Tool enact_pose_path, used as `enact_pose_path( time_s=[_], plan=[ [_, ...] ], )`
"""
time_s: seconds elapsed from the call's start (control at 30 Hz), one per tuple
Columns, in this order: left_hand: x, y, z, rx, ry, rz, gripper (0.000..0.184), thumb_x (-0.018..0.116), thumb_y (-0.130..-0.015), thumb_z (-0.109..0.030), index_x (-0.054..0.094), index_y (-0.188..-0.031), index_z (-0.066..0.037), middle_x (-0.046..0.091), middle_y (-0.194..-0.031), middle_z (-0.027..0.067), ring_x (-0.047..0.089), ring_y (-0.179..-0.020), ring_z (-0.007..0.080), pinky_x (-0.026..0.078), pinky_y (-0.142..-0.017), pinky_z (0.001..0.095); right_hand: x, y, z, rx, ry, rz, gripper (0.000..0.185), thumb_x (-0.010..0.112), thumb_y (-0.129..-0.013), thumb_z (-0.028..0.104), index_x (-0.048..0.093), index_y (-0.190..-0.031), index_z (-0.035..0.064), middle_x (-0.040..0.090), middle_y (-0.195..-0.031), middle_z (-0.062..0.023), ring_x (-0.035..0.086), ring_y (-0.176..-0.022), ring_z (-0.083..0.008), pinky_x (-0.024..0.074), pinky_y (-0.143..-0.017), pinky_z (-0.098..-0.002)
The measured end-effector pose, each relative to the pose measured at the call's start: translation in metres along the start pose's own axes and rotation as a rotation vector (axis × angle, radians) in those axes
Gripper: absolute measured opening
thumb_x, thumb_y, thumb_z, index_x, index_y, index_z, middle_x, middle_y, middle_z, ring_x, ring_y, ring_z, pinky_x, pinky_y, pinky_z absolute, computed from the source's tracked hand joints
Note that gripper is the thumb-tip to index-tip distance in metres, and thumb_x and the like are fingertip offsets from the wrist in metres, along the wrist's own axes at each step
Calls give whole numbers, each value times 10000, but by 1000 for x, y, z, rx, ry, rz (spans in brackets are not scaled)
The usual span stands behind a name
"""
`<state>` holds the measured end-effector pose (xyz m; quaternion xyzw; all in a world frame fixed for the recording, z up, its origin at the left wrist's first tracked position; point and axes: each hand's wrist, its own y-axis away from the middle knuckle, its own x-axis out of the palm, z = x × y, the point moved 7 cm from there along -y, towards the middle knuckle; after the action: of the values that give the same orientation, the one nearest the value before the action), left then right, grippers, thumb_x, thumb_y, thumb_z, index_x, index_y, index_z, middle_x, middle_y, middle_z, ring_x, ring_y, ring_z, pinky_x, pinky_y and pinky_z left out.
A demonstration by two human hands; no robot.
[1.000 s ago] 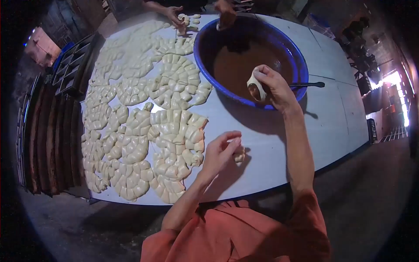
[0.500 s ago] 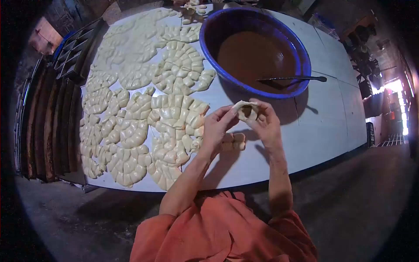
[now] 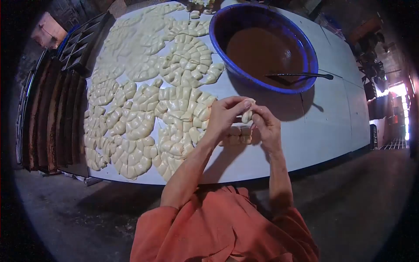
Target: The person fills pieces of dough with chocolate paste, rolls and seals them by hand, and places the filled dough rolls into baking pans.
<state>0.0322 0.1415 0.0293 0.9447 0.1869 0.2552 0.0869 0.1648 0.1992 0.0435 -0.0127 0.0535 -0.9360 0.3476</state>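
Observation:
A small pale dough piece [image 3: 247, 116] is pinched between the fingertips of my left hand [image 3: 226, 114] and my right hand [image 3: 267, 126], above the white table [image 3: 331, 115]. No brown filling shows on it from here. Just below my hands, several small dough pieces [image 3: 234, 139] lie close together on the table. Beyond my right hand stands a blue basin [image 3: 262, 85] holding brown paste [image 3: 264, 52]. A dark-handled tool [image 3: 312, 75] rests across its near rim, with its blade in the paste. Many pale, glossy dough lumps [image 3: 185, 105] cover the left part of the table.
Dark trays [image 3: 54, 118] stand stacked on edge left of the table, with a compartmented rack [image 3: 80, 48] behind them. More small dough pieces [image 3: 195, 14] lie at the far edge, near the basin. Bright light enters through an opening at the right.
My right hand has come from the basin with filled dough to meet my left hand. The dough, open with brown inside half a second ago, now looks folded closed. The tool's handle has shifted along the basin.

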Motion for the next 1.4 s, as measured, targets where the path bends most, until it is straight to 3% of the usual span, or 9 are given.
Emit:
enact_pose_path(
  time_s=[0.2,0.33,0.57,0.67,0.8,0.97,1.07,1.23,1.4],
  plan=[
    [4,7,4,29,-119,76,340,727,-912,-245,685,-1155,-12,701,-1014,66,657,-882,123,567,-743,281,-10,6,-12,-211,92,-19,289,663,-920,37,622,-1207,43,598,-1147,-103,611,-998,-159,517,-785,-279],
    [6,10,9,38,-106,164,304,690,-938,-208,677,-1165,-6,695,-1022,65,656,-884,110,572,-735,266,-3,10,5,-431,142,-283,165,642,-939,49,611,-1101,47,604,-1111,-102,610,-986,-170,520,-801,-307],
    [18,25,16,103,-99,185,279,624,-974,-184,682,-1169,6,695,-1030,51,659,-867,100,567,-764,261,-10,17,12,-535,491,-463,210,740,-905,185,611,-878,22,601,-775,-45,551,-634,-140,449,-565,-278],
    [12,22,21,76,-392,166,271,655,-963,-208,703,-1125,3,705,-952,34,647,-831,86,543,-719,239,-15,17,0,-327,544,-337,200,753,-891,166,615,-869,22,602,-751,-43,552,-627,-141,436,-562,-280],
    [8,19,38,-13,-186,133,258,670,-956,-214,718,-1062,17,704,-899,24,627,-785,70,515,-676,216,-3,38,36,-361,480,-137,192,739,-881,113,665,-1028,16,657,-998,-121,641,-835,-171,540,-693,-291],
    [23,24,28,139,-731,118,455,635,-953,-327,583,-1309,-50,712,-1070,155,692,-976,310,525,-845,368,-56,69,-14,171,167,-119,231,670,-904,21,638,-1131,-7,645,-1104,-105,657,-992,-187,588,-871,-283],
    [26,22,30,414,-1190,257,479,679,-903,-303,576,-1311,-74,662,-1221,124,627,-1127,326,471,-946,408,-83,81,-55,432,-81,-155,209,658,-921,40,638,-1124,-5,643,-1114,-109,667,-970,-198,584,-916,-284],
    [26,21,67,542,-1436,292,401,640,-765,-19,580,-1139,-149,637,-1123,55,591,-1130,244,366,-958,467,-66,72,-77,420,242,-40,240,616,-951,131,651,-1135,-19,703,-930,-109,681,-884,-164,545,-770,-306],
    [24,23,69,397,-1488,323,584,711,-796,-129,508,-1342,-173,625,-1205,69,582,-1155,263,360,-980,489,-61,71,-56,186,775,-51,215,629,-928,177,679,-1093,48,682,-1010,-119,681,-872,-283,535,-772,-349]
  ],
)
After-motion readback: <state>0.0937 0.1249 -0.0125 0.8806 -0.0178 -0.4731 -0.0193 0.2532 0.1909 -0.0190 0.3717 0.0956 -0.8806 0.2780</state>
